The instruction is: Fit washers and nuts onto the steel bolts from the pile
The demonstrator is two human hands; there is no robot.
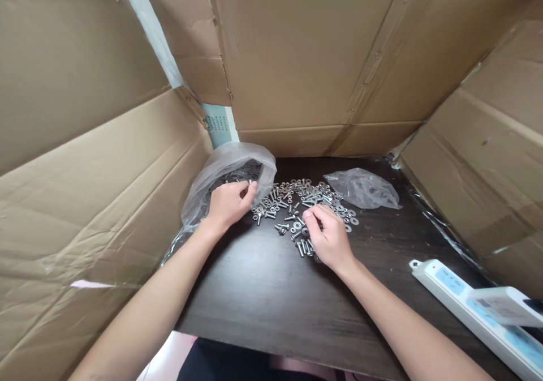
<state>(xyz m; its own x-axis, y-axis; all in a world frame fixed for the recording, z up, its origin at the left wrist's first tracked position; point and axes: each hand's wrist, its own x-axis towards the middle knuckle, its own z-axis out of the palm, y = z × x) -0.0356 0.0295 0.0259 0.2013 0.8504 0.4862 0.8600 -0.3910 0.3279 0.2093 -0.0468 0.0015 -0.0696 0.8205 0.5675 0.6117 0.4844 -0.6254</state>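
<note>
My left hand [231, 204] is closed in a pinch at the mouth of a clear plastic bag [199, 191], with a small silvery metal piece [250, 182] at its fingertips. Dark contents [244, 172] show inside this bag, too blurred to make out. Over the near right part of a loose pile of bolts, nuts and washers [292, 191], my right hand [330, 236] has thumb and fingers pressed together. Whatever it may hold is hidden. Several bolts [304, 248] lie side by side just left of that hand.
A flattened clear bag [365, 188] lies behind the pile to the right. On the right of the dark tabletop [254, 290] rests a white power strip [462, 302] with a white plug-in block [504, 304]. Cardboard walls [297, 58] enclose the left, back and right.
</note>
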